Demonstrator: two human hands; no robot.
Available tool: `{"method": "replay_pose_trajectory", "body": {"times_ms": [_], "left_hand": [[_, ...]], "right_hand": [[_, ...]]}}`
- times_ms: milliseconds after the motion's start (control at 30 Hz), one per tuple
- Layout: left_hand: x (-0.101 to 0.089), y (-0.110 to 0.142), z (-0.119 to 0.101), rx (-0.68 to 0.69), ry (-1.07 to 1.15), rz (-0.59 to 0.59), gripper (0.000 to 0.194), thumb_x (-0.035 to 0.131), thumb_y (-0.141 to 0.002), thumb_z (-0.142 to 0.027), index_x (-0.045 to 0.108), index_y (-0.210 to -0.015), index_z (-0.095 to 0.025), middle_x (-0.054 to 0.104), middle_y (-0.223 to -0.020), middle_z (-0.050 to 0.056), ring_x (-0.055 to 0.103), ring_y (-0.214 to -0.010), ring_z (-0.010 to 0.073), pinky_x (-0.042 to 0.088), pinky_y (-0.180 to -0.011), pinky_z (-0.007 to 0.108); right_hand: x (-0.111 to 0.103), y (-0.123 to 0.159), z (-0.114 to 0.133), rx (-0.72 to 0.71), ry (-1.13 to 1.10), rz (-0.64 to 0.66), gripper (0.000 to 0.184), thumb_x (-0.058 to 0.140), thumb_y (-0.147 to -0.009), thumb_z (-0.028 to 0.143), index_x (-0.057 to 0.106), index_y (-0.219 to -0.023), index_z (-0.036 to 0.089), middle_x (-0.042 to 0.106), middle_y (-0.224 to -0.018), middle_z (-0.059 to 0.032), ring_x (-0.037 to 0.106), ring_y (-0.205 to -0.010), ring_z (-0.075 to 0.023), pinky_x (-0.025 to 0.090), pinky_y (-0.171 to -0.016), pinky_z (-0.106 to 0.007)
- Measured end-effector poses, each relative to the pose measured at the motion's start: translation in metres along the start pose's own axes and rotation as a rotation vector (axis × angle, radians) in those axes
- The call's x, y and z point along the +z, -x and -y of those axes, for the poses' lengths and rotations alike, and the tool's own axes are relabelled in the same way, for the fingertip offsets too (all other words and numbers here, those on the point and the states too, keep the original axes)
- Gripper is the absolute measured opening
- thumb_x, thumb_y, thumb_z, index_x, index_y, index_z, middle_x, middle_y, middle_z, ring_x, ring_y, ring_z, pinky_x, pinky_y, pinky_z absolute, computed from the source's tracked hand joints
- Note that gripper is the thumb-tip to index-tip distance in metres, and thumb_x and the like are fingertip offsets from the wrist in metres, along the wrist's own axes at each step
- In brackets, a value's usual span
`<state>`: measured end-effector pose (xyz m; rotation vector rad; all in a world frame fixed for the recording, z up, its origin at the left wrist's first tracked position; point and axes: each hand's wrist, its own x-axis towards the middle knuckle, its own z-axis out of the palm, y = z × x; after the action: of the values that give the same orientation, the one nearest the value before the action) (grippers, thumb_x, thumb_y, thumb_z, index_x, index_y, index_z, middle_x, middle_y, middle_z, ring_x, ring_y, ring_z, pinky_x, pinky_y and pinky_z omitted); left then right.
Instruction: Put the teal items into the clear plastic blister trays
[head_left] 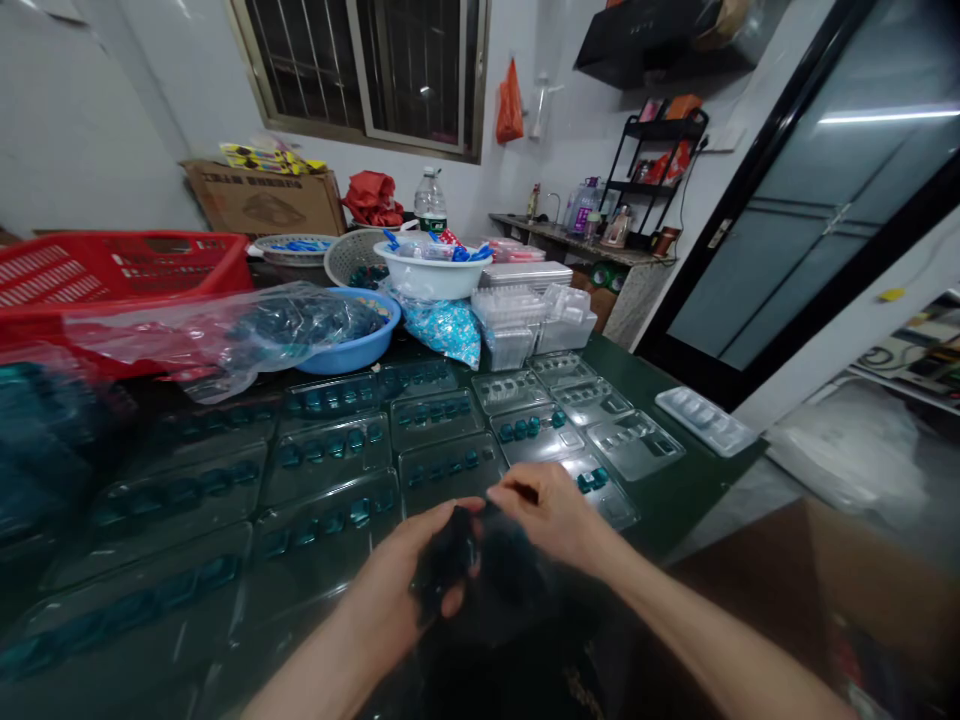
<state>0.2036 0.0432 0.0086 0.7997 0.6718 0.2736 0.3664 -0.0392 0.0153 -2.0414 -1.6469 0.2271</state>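
My left hand (401, 570) is curled around a dark, glossy bundle (444, 565), possibly several teal pieces; blur hides its exact form. Close beside its fingertips, my right hand (551, 510) is closed in a pinch, and what lies between thumb and finger is hidden. Both hands are above the near edge of the table, in front of clear plastic blister trays (450, 440) laid out in rows. Many trays carry a line of teal translucent pieces (360, 512). Just beyond my right hand, one tray holds a few teal pieces (592, 480).
Behind the trays stand a blue basin (352, 350), a white basin (431, 280) and stacked clear trays (510, 320). A red basket (120, 265) is at the left, with plastic bags near it. A cardboard box (757, 570) sits at the lower right.
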Motion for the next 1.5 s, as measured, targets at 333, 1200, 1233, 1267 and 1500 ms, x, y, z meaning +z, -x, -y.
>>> {"method": "replay_pose_trajectory", "body": {"times_ms": [333, 1200, 1233, 1267, 1500], "left_hand": [[0.018, 0.013, 0.003, 0.089, -0.09, 0.045, 0.035, 0.047, -0.075, -0.042, 0.06, -0.072, -0.011, 0.052, -0.052, 0.002, 0.044, -0.037, 0.0074, 0.027, -0.034, 0.019], [-0.015, 0.016, 0.012, -0.069, 0.126, 0.071, 0.014, 0.055, -0.07, -0.025, 0.057, -0.08, -0.015, 0.057, -0.08, 0.007, 0.056, -0.059, 0.015, 0.027, -0.033, 0.017], [-0.016, 0.016, 0.011, -0.071, 0.141, 0.018, 0.017, 0.056, -0.07, -0.03, 0.057, -0.078, -0.015, 0.057, -0.079, 0.007, 0.056, -0.058, 0.015, 0.027, -0.033, 0.017], [-0.016, 0.015, 0.01, -0.068, 0.148, -0.022, 0.019, 0.057, -0.07, -0.032, 0.057, -0.077, -0.015, 0.057, -0.077, 0.007, 0.056, -0.057, 0.0144, 0.027, -0.033, 0.016], [-0.011, 0.018, 0.007, -0.029, 0.062, 0.085, 0.018, 0.056, -0.072, -0.029, 0.059, -0.079, -0.013, 0.055, -0.061, 0.004, 0.05, -0.046, 0.0082, 0.025, -0.031, 0.014]], "right_hand": [[0.033, 0.008, 0.033, 0.199, -0.707, -0.056, 0.015, 0.049, -0.076, 0.028, 0.06, -0.076, 0.018, 0.058, -0.063, -0.0003, 0.054, -0.05, -0.0111, 0.041, -0.045, -0.021], [0.022, -0.011, 0.029, 0.262, -0.967, -0.053, 0.006, 0.051, -0.068, 0.019, 0.053, -0.064, 0.015, 0.037, -0.048, 0.0071, 0.029, -0.041, -0.0044, 0.023, -0.039, -0.017], [0.02, -0.01, 0.029, 0.266, -1.012, -0.005, 0.005, 0.052, -0.068, 0.02, 0.053, -0.066, 0.016, 0.036, -0.048, 0.0073, 0.028, -0.039, -0.0041, 0.022, -0.038, -0.017], [0.019, -0.009, 0.029, 0.266, -1.048, 0.041, 0.005, 0.052, -0.068, 0.02, 0.053, -0.067, 0.016, 0.037, -0.048, 0.0074, 0.027, -0.039, -0.0039, 0.021, -0.037, -0.017], [0.015, -0.002, 0.038, 0.169, -1.017, 0.17, 0.004, 0.05, -0.068, 0.015, 0.054, -0.066, 0.015, 0.047, -0.054, 0.0046, 0.038, -0.045, -0.0045, 0.026, -0.043, -0.017]]}}
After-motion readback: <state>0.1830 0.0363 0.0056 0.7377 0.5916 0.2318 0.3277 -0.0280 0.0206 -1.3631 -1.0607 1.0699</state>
